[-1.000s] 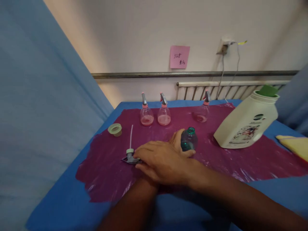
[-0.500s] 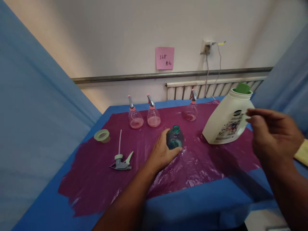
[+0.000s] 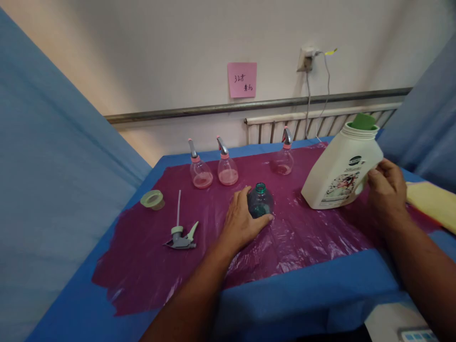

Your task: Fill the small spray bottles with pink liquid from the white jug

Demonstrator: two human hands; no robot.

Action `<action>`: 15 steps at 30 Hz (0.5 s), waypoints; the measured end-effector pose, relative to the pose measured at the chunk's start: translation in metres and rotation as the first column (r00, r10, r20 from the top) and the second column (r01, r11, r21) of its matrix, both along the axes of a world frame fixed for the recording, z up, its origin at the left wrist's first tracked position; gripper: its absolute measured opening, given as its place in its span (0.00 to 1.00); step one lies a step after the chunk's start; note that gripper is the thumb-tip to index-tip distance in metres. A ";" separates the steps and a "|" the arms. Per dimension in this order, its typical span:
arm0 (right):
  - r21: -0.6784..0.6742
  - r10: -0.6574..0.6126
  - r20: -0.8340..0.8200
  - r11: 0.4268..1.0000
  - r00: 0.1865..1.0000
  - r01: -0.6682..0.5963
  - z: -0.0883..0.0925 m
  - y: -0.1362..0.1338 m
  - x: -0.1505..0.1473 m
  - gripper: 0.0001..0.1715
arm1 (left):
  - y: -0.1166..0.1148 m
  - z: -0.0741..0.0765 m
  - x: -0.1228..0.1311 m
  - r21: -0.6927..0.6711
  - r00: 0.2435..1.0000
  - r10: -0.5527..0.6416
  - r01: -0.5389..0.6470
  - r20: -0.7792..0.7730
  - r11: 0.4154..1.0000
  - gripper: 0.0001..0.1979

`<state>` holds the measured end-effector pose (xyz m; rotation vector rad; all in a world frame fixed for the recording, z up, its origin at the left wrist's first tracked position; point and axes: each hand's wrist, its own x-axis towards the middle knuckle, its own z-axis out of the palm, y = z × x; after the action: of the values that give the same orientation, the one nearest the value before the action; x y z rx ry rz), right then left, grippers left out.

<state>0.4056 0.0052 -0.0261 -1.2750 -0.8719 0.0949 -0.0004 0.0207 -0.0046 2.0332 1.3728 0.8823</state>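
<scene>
The two hands are well apart. The left hand is clasped around the side of the green bottle, which stands upright and uncapped on the purple sheet covering the surface. The right hand is at the handle side of the white jug, its fingers bent; whether they close fully round the handle cannot be told. A green piece sits in the jug's mouth.

Left of the bottle lies a grey spray head, its tube pointing away from the person, with a pale ring beyond it. Behind stand three spray bottles with pink liquid, two near each other, one farther right. A yellow cloth lies beside the right hand.
</scene>
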 end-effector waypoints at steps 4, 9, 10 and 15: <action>-0.049 0.040 -0.037 0.998 0.998 -0.042 -0.003 -0.001 0.005 0.31 | 0.000 0.003 -0.004 -0.027 0.999 -0.039 0.040 0.027 0.999 0.48; -0.079 0.001 -0.068 0.997 0.998 -0.006 0.000 -0.001 0.006 0.28 | 0.001 0.006 -0.008 -0.095 0.992 -0.092 0.100 0.083 0.990 0.54; -0.072 -0.022 -0.079 0.997 0.997 0.017 0.002 -0.001 0.005 0.28 | 0.001 0.006 -0.007 -0.083 0.994 -0.066 0.073 0.082 0.994 0.55; -0.140 -0.170 -0.086 0.978 0.982 0.157 0.005 -0.004 0.004 0.32 | 0.000 0.006 -0.001 -0.028 0.998 0.054 -0.053 0.032 0.998 0.55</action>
<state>0.4100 0.0012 -0.0213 -1.4500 -0.6831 0.0850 -0.0018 0.0205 0.0015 1.9618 1.4197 0.9107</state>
